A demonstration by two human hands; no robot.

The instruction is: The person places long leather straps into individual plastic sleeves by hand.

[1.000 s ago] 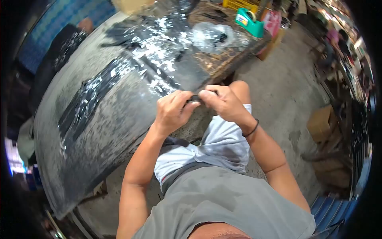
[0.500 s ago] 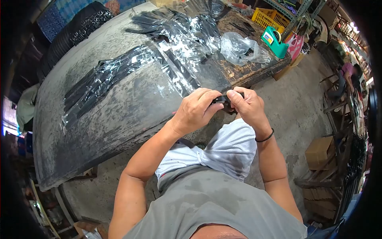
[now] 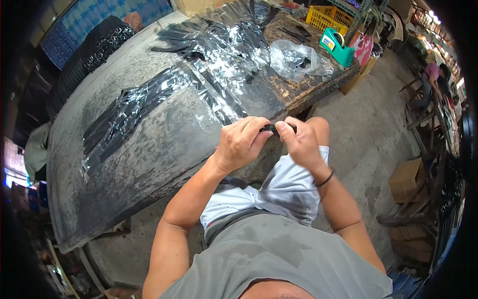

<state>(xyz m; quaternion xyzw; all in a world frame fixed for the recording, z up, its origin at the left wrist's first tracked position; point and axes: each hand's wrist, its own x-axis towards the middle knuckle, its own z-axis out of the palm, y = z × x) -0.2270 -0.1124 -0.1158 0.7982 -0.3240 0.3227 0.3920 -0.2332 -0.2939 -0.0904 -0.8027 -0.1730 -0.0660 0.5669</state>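
Between my two hands is a small black strip-like piece [image 3: 269, 128], most of it covered by my fingers. My left hand [image 3: 241, 143] pinches one end between thumb and fingers. On the other end my right hand [image 3: 300, 145] is closed, its thumb laid along the piece; this hand is slightly blurred. Both hands are above my lap, just off the near edge of the worktable [image 3: 164, 144]. Shiny black strips [image 3: 134, 107] in bundles lie on the table beyond my left hand, with a larger heap of black strips [image 3: 224, 40] further back.
A clear plastic bag [image 3: 294, 60] and a green tape dispenser [image 3: 337, 47] are at the table's right end. Behind them is a yellow crate [image 3: 328, 21] by a metal shelf. A cardboard box [image 3: 406, 180] stands on the right; another person [image 3: 432, 74] sits at the far right.
My right hand has turned and shifted slightly downward, while my left hand still grips its end of the black piece. The whole view has shifted a little.
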